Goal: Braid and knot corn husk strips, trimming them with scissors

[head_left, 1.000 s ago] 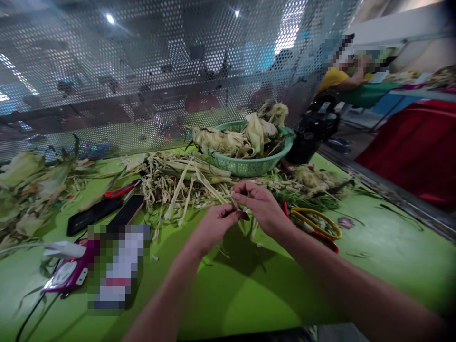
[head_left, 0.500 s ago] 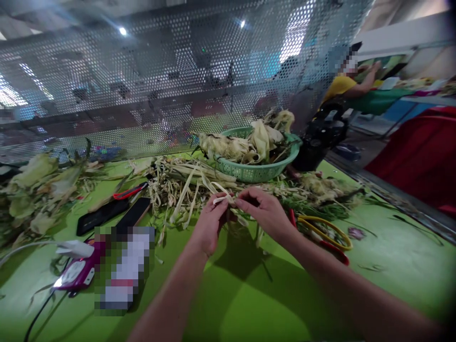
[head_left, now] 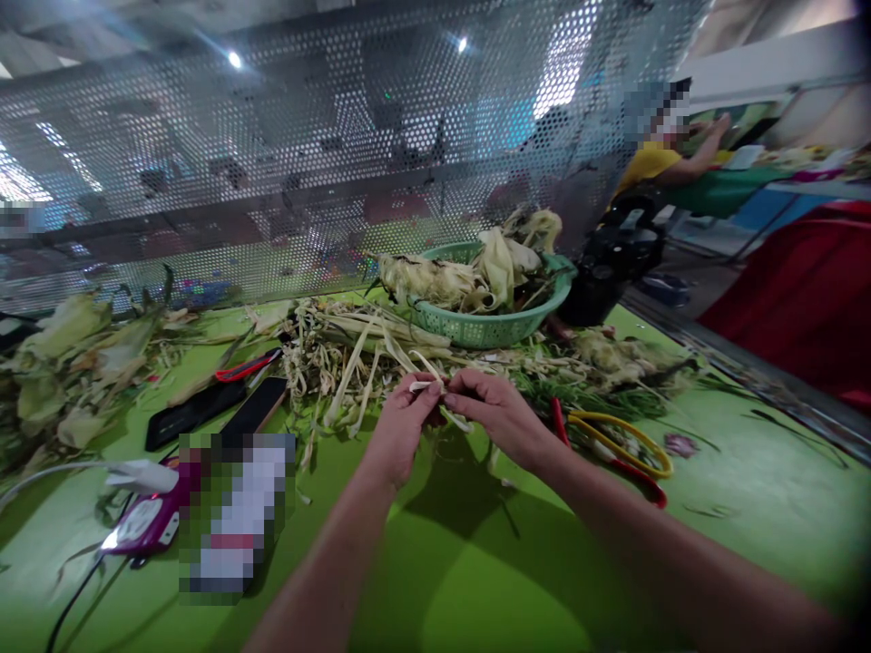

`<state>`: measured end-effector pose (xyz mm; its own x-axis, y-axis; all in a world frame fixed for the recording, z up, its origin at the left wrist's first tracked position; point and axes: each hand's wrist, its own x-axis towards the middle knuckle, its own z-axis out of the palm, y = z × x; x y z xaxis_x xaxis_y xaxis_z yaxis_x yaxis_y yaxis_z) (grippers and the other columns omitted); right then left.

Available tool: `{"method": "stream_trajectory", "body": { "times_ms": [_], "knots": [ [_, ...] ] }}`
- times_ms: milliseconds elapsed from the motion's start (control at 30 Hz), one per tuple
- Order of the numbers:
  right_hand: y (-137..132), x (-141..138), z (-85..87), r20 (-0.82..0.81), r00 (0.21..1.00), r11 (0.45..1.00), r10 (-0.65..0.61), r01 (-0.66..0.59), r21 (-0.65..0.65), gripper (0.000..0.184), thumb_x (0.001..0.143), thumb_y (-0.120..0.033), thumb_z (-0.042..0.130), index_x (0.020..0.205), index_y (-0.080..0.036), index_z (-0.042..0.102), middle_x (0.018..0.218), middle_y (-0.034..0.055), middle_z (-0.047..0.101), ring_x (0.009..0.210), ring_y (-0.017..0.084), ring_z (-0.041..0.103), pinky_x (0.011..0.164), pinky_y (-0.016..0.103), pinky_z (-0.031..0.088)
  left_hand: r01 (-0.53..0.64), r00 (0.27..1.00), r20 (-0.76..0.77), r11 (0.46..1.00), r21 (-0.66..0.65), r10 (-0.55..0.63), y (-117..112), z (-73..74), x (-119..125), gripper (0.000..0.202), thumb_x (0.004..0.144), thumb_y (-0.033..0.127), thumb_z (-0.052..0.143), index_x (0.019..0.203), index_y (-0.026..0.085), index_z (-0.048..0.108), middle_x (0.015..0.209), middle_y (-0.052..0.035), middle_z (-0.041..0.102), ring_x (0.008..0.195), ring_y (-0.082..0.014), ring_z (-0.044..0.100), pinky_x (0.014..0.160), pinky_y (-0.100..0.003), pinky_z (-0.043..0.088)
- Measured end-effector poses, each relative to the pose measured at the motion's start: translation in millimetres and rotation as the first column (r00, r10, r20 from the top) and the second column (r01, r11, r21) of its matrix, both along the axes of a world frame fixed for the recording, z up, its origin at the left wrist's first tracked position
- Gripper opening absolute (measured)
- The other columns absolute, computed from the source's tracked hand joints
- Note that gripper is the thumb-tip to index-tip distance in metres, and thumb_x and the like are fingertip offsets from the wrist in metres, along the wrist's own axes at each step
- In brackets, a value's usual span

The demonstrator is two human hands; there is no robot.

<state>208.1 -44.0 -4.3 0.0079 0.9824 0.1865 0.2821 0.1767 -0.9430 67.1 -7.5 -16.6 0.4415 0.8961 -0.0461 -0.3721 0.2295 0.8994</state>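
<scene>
Over the green tabletop, my left hand (head_left: 401, 422) pinches a pale strip of dried husk (head_left: 425, 385) between thumb and fingers. Close against it, my right hand (head_left: 494, 408) is closed on the same husk, its fingertips almost touching my left thumb. Loose husk ends hang below the fingers, and where the strips cross is partly hidden. Behind both hands lies a heap of dried husk strips and stalks (head_left: 340, 349). A green plastic basket (head_left: 486, 331) filled with husks and corn silk stands just beyond. Beside my right forearm rest scissors with red and yellow handles (head_left: 622, 444).
At left are a red cutter (head_left: 249, 365), a black phone (head_left: 194, 413) and a purple power strip (head_left: 146, 512) with cords. More husks (head_left: 82, 354) lie farther left. A perforated metal screen (head_left: 306, 163) rises behind. A person in yellow (head_left: 650, 163) sits at far right.
My right hand has shifted slightly left, closer to my left hand, and its fingers are drawn in more on the husk. The left hand has barely moved.
</scene>
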Motion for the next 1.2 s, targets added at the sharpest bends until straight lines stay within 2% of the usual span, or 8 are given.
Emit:
{"method": "stream_trajectory", "body": {
  "times_ms": [67,267,433,567,767,933,1067,1200],
  "knots": [
    [0,-2,2.6,-0.054,0.998,0.999,0.025,-0.027,-0.032,0.015,0.078,-0.027,0.057,0.067,-0.017,0.054,0.061,-0.0045,0.045,0.058,0.011,0.039,0.056,0.024,0.03,-0.021,1.0,0.02,1.0,-0.012,0.021,-2,1.0,1,0.023,0.071,0.032,0.072,0.082,0.016,0.061,0.068,0.0027,0.052,0.057,-0.0052,0.043,0.053,-0.017,0.034],
    [-1,-6,7.5,-0.183,0.981,0.994,0.072,-0.085,-0.066,0.015,0.074,-0.026,0.057,0.063,-0.017,0.052,0.057,-0.0046,0.044,0.056,0.011,0.036,0.054,0.025,0.028,-0.017,0.985,0.164,0.977,-0.214,0.053,-8,5.4,4,0.022,0.068,0.028,0.073,0.074,0.015,0.057,0.062,0.0042,0.049,0.051,-0.0043,0.04,0.05,-0.018,0.033],
    [-4,-9,9.7,-0.213,0.973,0.992,0.088,-0.106,-0.075,0.015,0.073,-0.026,0.058,0.063,-0.017,0.053,0.057,-0.0045,0.045,0.056,0.01,0.036,0.054,0.025,0.028,-0.027,0.981,0.181,0.971,-0.238,0.072,-8,8.2,4,0.021,0.065,0.025,0.075,0.074,0.013,0.06,0.064,0.0032,0.052,0.049,-0.0027,0.038,0.048,-0.016,0.032],
    [-6,-9,9.6,-0.182,0.98,0.994,0.086,-0.098,-0.058,0.019,0.075,-0.029,0.059,0.063,-0.017,0.052,0.058,-0.0043,0.044,0.056,0.01,0.037,0.054,0.025,0.029,-0.009,0.985,0.169,0.98,-0.198,0.043,-4,8.3,0,0.023,0.066,0.028,0.075,0.073,0.014,0.059,0.064,0.0035,0.051,0.05,-0.0025,0.038,0.048,-0.016,0.033],
    [-2,0,7.3,-0.172,0.981,0.996,-0.089,0.089,-0.012,0.02,0.081,-0.039,0.059,0.085,-0.019,0.055,0.07,-0.0029,0.049,0.058,0.01,0.043,0.053,0.023,0.035,0.013,0.995,0.099,0.995,-0.095,-0.003,4,3.9,-5,0.024,0.071,0.034,0.071,0.082,0.017,0.059,0.07,0.003,0.052,0.053,-0.0038,0.037,0.049,-0.017,0.033],
    [0,1,7.0,-0.273,0.962,0.998,-0.007,-0.012,-0.069,0.021,0.078,-0.035,0.063,0.088,-0.018,0.054,0.078,-0.0008,0.056,0.067,0.012,0.054,0.063,0.026,0.043,0.055,0.996,0.071,0.998,-0.038,-0.052,4,1.5,-5,0.017,0.074,0.023,0.063,0.09,0.017,0.061,0.077,-0.0002,0.055,0.063,-0.0082,0.047,0.055,-0.019,0.037],
    [1,3,4.2,-0.234,0.972,0.999,-0.034,0.031,-0.017,0.018,0.075,-0.03,0.065,0.083,-0.018,0.056,0.075,-0.0014,0.056,0.071,0.013,0.053,0.067,0.026,0.042,0.075,0.997,0.002,0.997,0.017,-0.075,2,5.4,-7,0.018,0.073,0.019,0.062,0.091,0.018,0.061,0.079,0.0,0.055,0.062,-0.0075,0.047,0.058,-0.02,0.038],
    [3,6,1.6,-0.165,0.986,1.0,-0.016,0.019,0.016,0.02,0.077,-0.034,0.063,0.085,-0.018,0.056,0.075,-0.0006,0.057,0.07,0.013,0.052,0.065,0.026,0.041,0.053,0.994,-0.096,0.993,0.103,-0.043,1,9.0,-6,0.015,0.074,0.024,0.066,0.085,0.016,0.06,0.071,0.0014,0.054,0.057,-0.0065,0.043,0.054,-0.019,0.035]
  ]
}}
